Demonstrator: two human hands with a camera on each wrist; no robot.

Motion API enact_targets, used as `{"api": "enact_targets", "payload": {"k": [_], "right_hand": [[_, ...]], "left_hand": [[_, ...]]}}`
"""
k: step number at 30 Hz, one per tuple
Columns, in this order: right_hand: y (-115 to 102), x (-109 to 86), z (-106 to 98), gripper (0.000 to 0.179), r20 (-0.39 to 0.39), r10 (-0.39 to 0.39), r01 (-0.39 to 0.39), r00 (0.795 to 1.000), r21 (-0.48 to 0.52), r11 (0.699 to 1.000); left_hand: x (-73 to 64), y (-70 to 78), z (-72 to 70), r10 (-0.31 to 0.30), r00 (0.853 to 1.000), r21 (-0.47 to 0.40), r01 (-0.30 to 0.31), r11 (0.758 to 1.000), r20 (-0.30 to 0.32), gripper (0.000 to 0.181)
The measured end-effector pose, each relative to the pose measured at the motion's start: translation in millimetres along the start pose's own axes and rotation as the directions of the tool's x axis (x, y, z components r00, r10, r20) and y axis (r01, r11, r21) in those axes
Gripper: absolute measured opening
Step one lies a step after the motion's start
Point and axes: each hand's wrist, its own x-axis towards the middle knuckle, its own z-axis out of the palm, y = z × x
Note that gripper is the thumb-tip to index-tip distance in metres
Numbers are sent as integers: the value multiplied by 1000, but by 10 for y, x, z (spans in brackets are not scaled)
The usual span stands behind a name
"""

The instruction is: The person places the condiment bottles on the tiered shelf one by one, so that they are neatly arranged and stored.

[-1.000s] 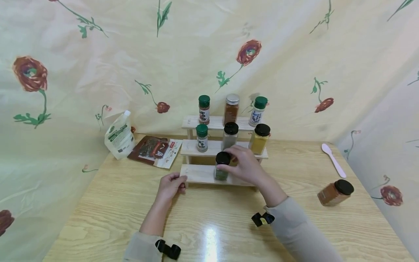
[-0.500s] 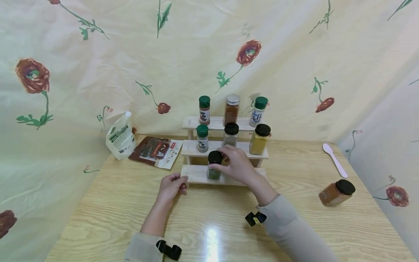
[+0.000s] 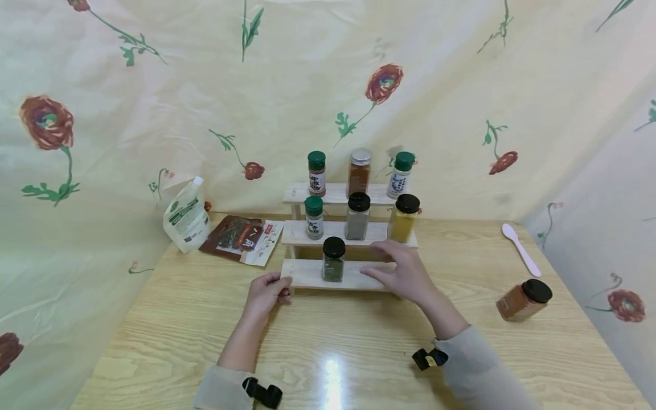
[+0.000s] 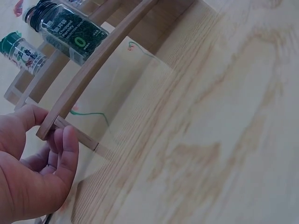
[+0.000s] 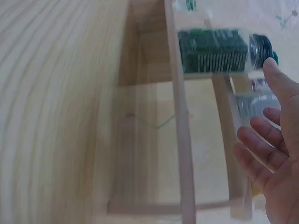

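Note:
A three-step wooden spice rack point(image 3: 307, 275) stands on the table. My left hand point(image 3: 266, 293) grips the left end of its lowest step, thumb on top and fingers curled beneath, as the left wrist view point(image 4: 39, 168) also shows. Upright on that step, left of its middle, is a black-capped glass jar of green flakes point(image 3: 333, 263). My right hand point(image 3: 405, 273) is apart from the jar, to its right over the same step, fingers spread and holding nothing. In the right wrist view the thumb point(image 5: 279, 79) appears near the jar's cap.
Several seasoning jars, including a yellow one point(image 3: 402, 219), fill the upper steps. A white pouch point(image 3: 187, 216) and a brown packet point(image 3: 241, 239) are at left. A black-capped jar of reddish powder point(image 3: 523, 300) lies tipped at right near a pink spoon point(image 3: 520, 249).
The jar of green flakes slid left along the lowest step in my right hand. That hand has since let go and moved right. My left hand stays at the rack's end.

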Motion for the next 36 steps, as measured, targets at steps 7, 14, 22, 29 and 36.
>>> {"api": "enact_targets", "payload": {"k": [7,14,22,29,36], "right_hand": [[140,-174,-154,44,-11,67,-67,998,-24,997],[224,-300,-319,40,-59,70,-74,996,-68,995],[318,-458,-545,39,-112,120,-136,986,-152,979],[384,-617,-774,39,-173,180,-220,968,-247,944],[415,-741,-1095,44,-232,261,-325,937,-311,893]], "left_hand": [[-15,4,-12,3,1000,-12,-3,1000,11,35],[-16,4,-9,1,1000,-17,0,1000,13,36],[4,-7,-3,6,1000,-16,-6,1000,3,31],[0,0,-11,1,1000,-6,-1,1000,13,34],[24,-27,-25,-15,1000,-12,15,1000,19,33]]}}
